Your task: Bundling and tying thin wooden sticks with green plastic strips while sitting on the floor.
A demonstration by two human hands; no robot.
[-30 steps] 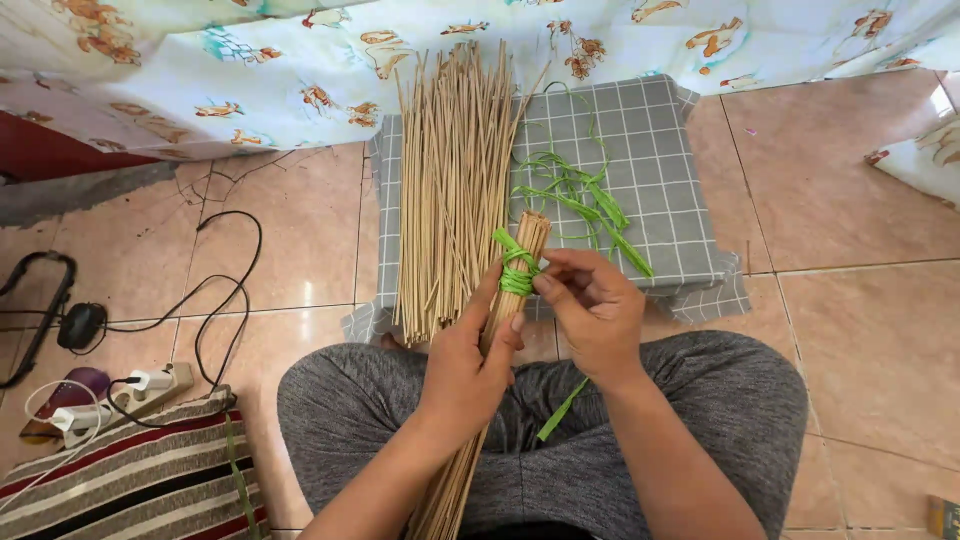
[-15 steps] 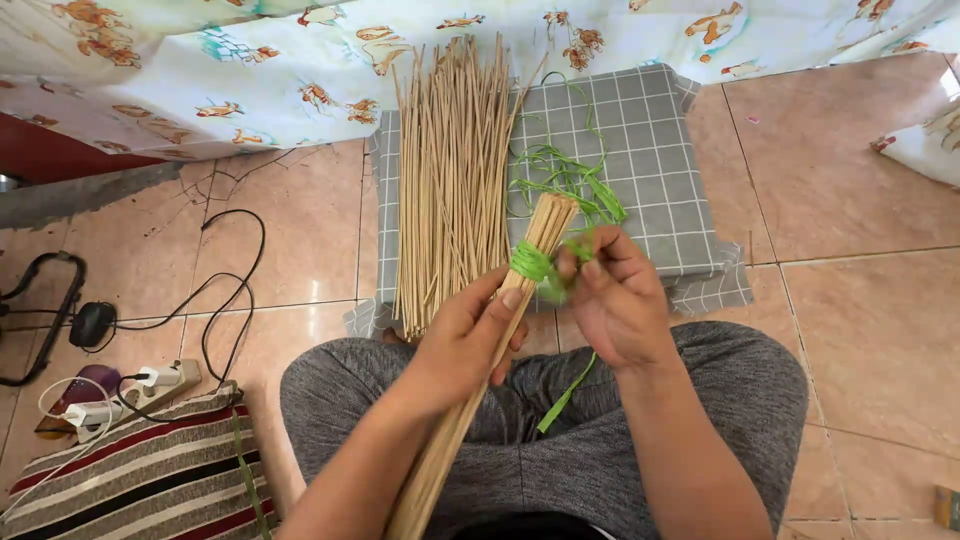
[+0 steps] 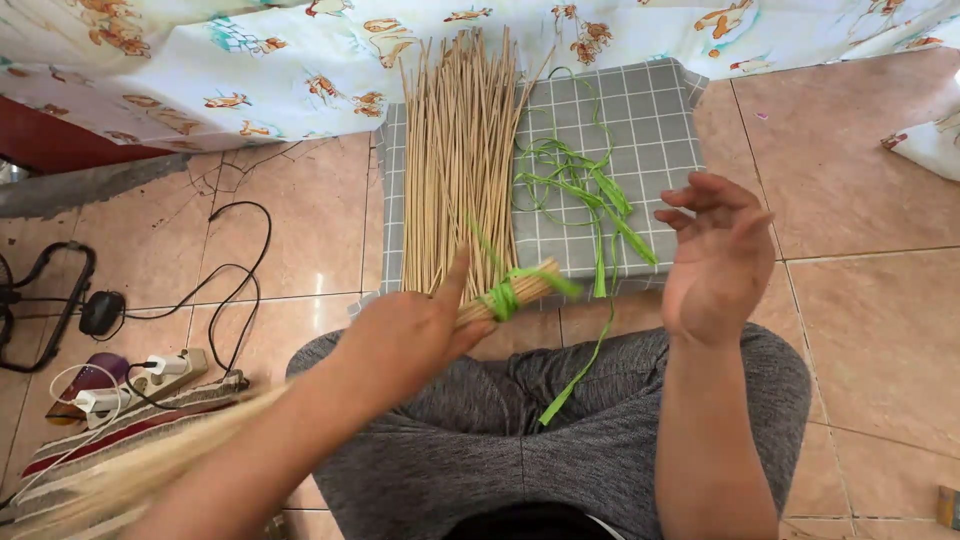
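We see our knees (image 3: 560, 440) in grey trousers at the bottom, and we take them as our landmark. Just above the left knee, our left hand (image 3: 410, 335) closes around a bundle (image 3: 505, 295) of thin tan sticks. The fingers wrap tight on it and the thumb points up. The bundle lies tilted: its tied end points up and right, past the knees, and its long end goes down to the left, where it is blurred. A green strip (image 3: 505, 298) is wound around the bundle near the tied end, just beyond the fingers. One loose tail of this strip hangs down over the knees.

Above the right knee, our right hand (image 3: 715, 255) is in the air, well apart from the bundle. Its fingers are spread wide and slightly curled, and it holds nothing.

Beyond the knees a grey checked mat (image 3: 640, 130) lies on the tiled floor (image 3: 860, 300). On its left part is a pile of loose sticks (image 3: 460, 160), and on its middle more green strips (image 3: 575, 185) lie tangled.

Left of the knees we see a striped rug (image 3: 120, 440), a power strip (image 3: 150, 378) and black cables (image 3: 235, 280). Farthest from the knees hangs a patterned cloth (image 3: 300, 60).
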